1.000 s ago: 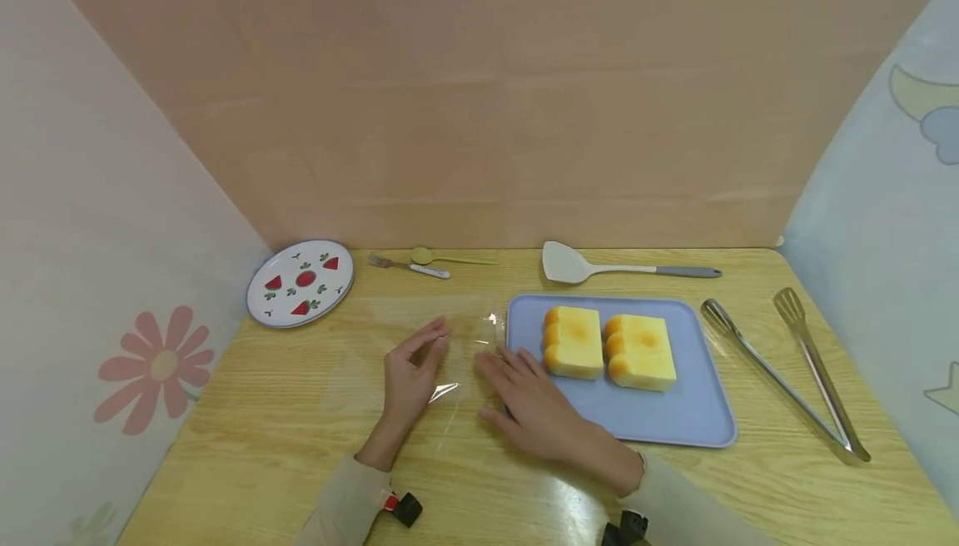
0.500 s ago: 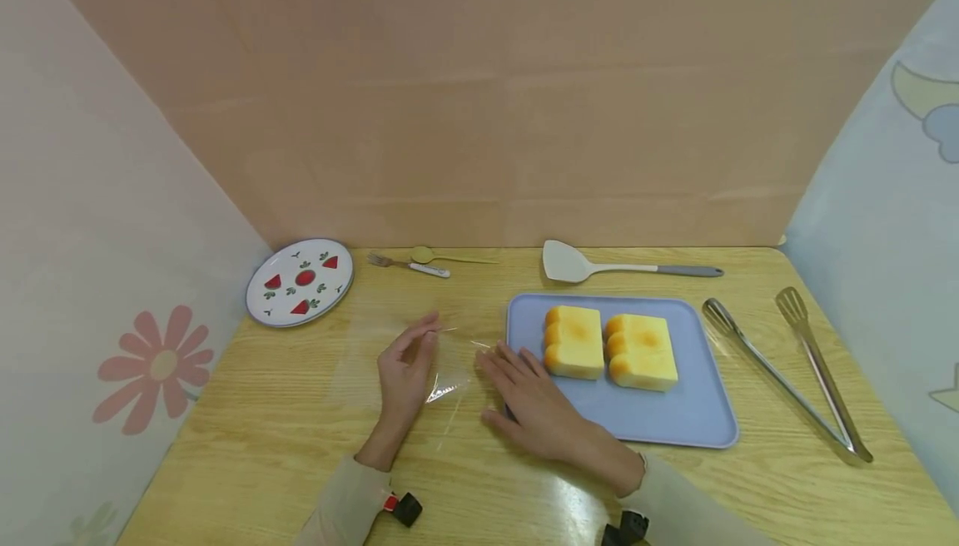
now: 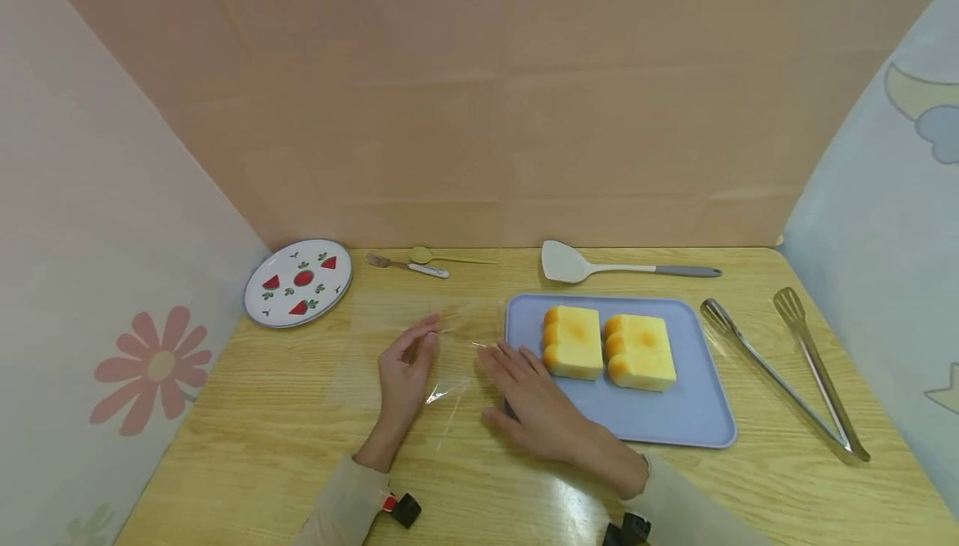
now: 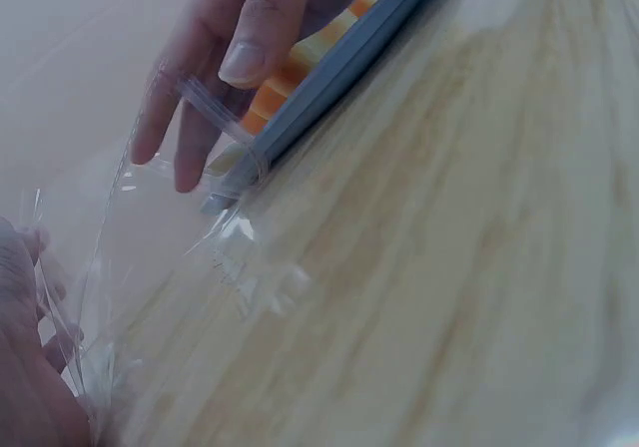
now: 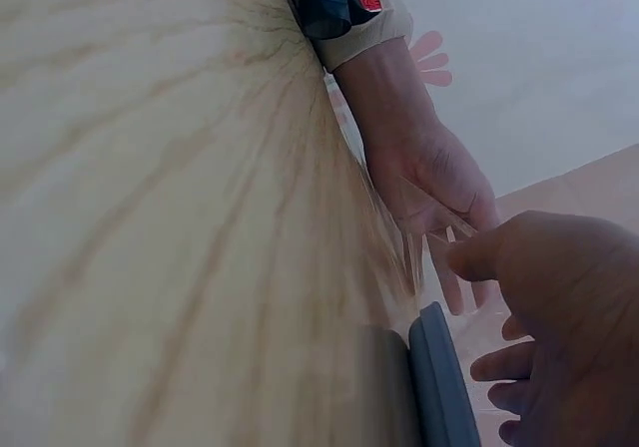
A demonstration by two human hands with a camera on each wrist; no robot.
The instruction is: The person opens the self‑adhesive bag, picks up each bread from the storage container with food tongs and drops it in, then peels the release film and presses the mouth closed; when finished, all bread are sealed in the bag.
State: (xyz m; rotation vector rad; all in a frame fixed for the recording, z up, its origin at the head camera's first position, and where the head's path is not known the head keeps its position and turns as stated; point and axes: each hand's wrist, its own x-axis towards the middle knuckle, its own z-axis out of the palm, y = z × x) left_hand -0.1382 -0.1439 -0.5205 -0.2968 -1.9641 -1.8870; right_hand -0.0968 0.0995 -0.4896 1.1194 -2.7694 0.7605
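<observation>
A thin clear plastic bag lies on the table left of the blue tray. My left hand pinches the bag's film between thumb and fingers, and part of it lifts there. Straight fingers of my right hand lie over the bag's right end, beside the tray's left edge. In the left wrist view the bag stretches between both hands, with a narrow clear strip near the right fingers. Two loaf-shaped toast pieces, yellow with browned ends, sit on the tray.
Behind the hands lie a fork, a yellow spoon and a white spatula. A patterned plate stands at the far left. Metal tongs lie spread right of the tray. Walls border the table's back and sides.
My left hand's fingertips have shifted slightly left and away from me, drawing the film with them; the glare on the bag has changed. My right hand has barely moved.
</observation>
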